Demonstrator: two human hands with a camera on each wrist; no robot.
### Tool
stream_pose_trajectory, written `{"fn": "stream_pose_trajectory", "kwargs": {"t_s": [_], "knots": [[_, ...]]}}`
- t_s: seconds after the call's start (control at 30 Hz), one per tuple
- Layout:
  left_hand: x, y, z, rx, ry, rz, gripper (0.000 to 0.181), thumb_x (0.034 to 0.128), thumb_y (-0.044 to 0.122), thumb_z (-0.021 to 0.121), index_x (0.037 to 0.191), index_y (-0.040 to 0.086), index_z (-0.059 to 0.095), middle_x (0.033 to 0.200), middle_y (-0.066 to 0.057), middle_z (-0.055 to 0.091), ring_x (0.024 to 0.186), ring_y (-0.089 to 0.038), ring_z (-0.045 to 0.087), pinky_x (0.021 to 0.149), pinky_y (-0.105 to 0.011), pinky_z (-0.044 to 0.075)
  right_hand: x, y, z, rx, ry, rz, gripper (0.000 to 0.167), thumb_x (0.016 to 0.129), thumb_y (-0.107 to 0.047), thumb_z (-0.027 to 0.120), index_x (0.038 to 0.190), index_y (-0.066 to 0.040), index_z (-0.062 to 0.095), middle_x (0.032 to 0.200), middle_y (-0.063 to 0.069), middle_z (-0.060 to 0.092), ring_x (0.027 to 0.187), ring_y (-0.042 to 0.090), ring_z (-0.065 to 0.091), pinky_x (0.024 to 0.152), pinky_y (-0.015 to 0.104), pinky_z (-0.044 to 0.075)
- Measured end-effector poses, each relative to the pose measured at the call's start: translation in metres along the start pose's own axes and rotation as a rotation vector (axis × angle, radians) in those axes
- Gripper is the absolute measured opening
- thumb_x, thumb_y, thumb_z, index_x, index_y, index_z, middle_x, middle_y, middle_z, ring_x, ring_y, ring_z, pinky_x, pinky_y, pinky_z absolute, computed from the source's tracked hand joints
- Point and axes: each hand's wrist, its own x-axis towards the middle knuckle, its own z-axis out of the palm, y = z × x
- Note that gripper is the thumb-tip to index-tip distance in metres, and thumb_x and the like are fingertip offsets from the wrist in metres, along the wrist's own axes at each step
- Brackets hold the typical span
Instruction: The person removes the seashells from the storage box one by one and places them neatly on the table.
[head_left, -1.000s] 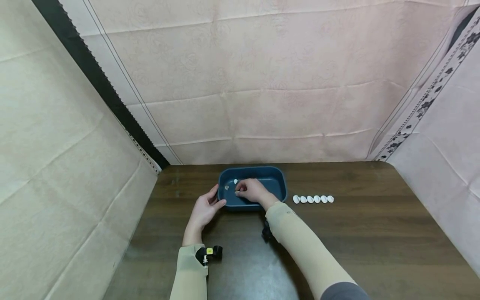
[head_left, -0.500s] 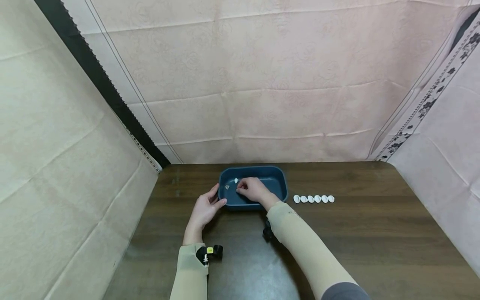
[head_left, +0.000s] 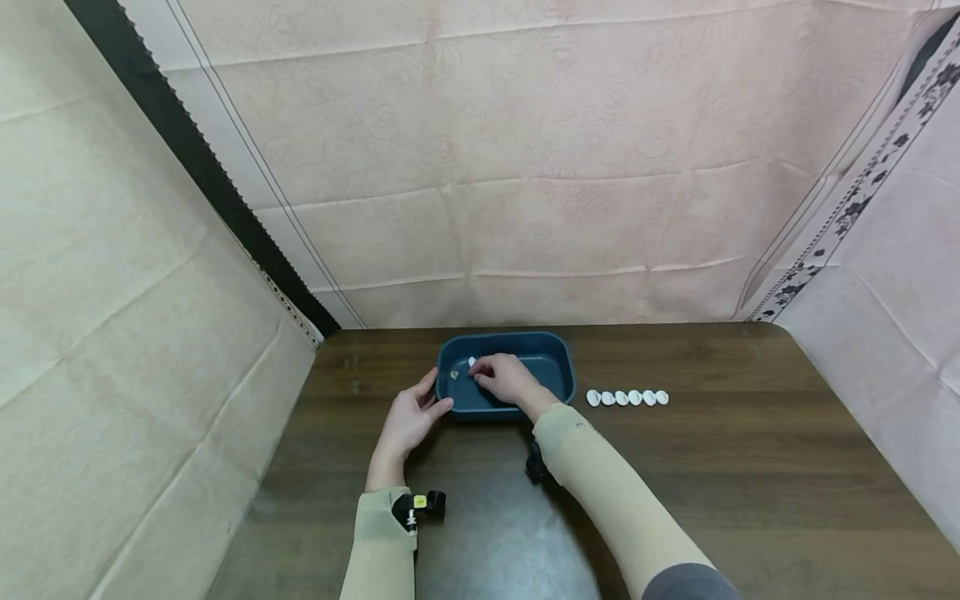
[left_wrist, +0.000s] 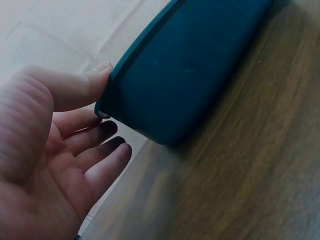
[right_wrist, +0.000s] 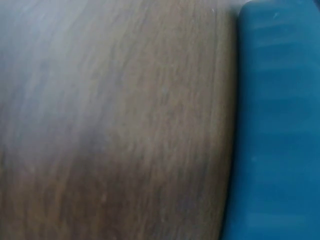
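Note:
In the head view a dark blue rectangular tray (head_left: 555,401) stands at the table's back edge. My left hand (head_left: 407,422) grips its near left corner. The left wrist view shows the thumb (left_wrist: 85,87) at the tray's rim and the other fingers bent behind it. My right hand (head_left: 506,378) is inside the tray, fingers bent down, its fingertips close beside a small white piece (head_left: 472,362); whether they hold anything is hidden. A small pale brownish piece (head_left: 453,375) lies left of them. The right wrist view shows only the tray's outer wall (right_wrist: 280,125) and table.
Several small white shell-like pieces (head_left: 628,398) lie in a row on the wooden table (head_left: 750,467), right of the tray. Pale cloth walls (head_left: 555,167) stand behind and at both sides.
A white piece showed at my right fingertips a second ago and is out of sight now. Those fingertips have moved slightly up and left toward the other white piece. The left hand stays.

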Motion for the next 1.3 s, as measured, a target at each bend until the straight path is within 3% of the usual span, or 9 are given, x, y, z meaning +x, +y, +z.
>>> {"fn": "stream_pose_trajectory", "kwargs": {"t_s": [0.3, 0.73, 1.3], "knots": [[0.0001, -0.0008, -0.0006, -0.003, 0.003, 0.006, 0.068, 0.1028, 0.013, 0.075, 0.163, 0.008, 0.045, 0.167, -0.01, 0.043, 0.147, -0.03, 0.049, 0.115, -0.042, 0.046, -0.0016, -0.0015, -0.0031, 0.07, 0.019, 0.048, 0.02, 0.107, -0.021, 0.07, 0.124, -0.015, 0.077, 0.11, 0.001, 0.073, 0.097, 0.017, 0.065, 0.096, 0.041, 0.058], [0.0004, -0.0019, -0.0003, -0.002, -0.001, 0.015, 0.067, 0.103, 0.013, 0.074, 0.163, 0.007, 0.044, 0.166, -0.012, 0.044, 0.147, -0.032, 0.05, 0.116, -0.045, 0.044, -0.0032, -0.0029, -0.0042, 0.076, 0.041, 0.058, 0.019, 0.101, -0.014, 0.076, 0.12, -0.012, 0.078, 0.104, 0.0, 0.073, 0.094, 0.017, 0.066, 0.094, 0.041, 0.059], [0.0017, -0.0016, 0.0003, -0.012, -0.003, 0.021, 0.068, 0.1033, 0.012, 0.074, 0.163, 0.005, 0.043, 0.167, -0.015, 0.042, 0.148, -0.034, 0.048, 0.117, -0.048, 0.043, -0.0045, -0.0052, -0.0064, 0.092, 0.072, 0.101, 0.022, 0.1, -0.022, 0.079, 0.118, -0.011, 0.079, 0.1, -0.001, 0.072, 0.091, 0.017, 0.065, 0.091, 0.04, 0.059]]}}
